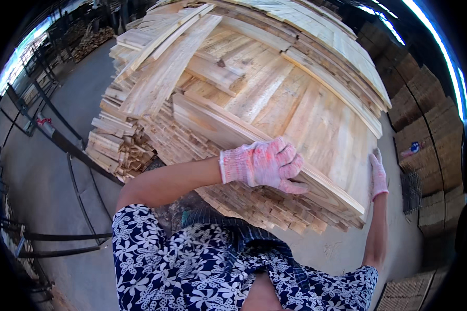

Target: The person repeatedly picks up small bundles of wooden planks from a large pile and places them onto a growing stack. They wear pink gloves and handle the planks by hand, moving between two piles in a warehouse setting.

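Item: long pale wooden board, lying on top of a large stack of sawn boards; its long axis is set on a diagonal, from upper left — near the middle of the stack — down to lower right, where its squared end reaches the stack's near corner; its broad face is turned up and its thin near edge faces the person.

Left hand: in a white knitted glove stained pink-red; fingers are curled over the near edge of the board about midway along its length, clenched on it; the bare forearm crosses in from the left, above a blue floral sleeve.

Right hand: in a like glove, held flat and upright against the right side of the stack, just beside the board's lower end; fingers are extended, nothing is enclosed; whether the board itself or the boards under it are touched cannot be told.

Edges: the board's lower end is seen to overhang the layers below slightly; beneath it, short stepped board ends form the near face of the stack; at the left, a ragged heap of narrower slats juts out.

Open room: grey concrete floor lies open at the left — bounded by dark metal rails; a narrower strip of floor is open at the right, between the stack and rows of stacked wooden panels; a further panel pile sits at lower right.
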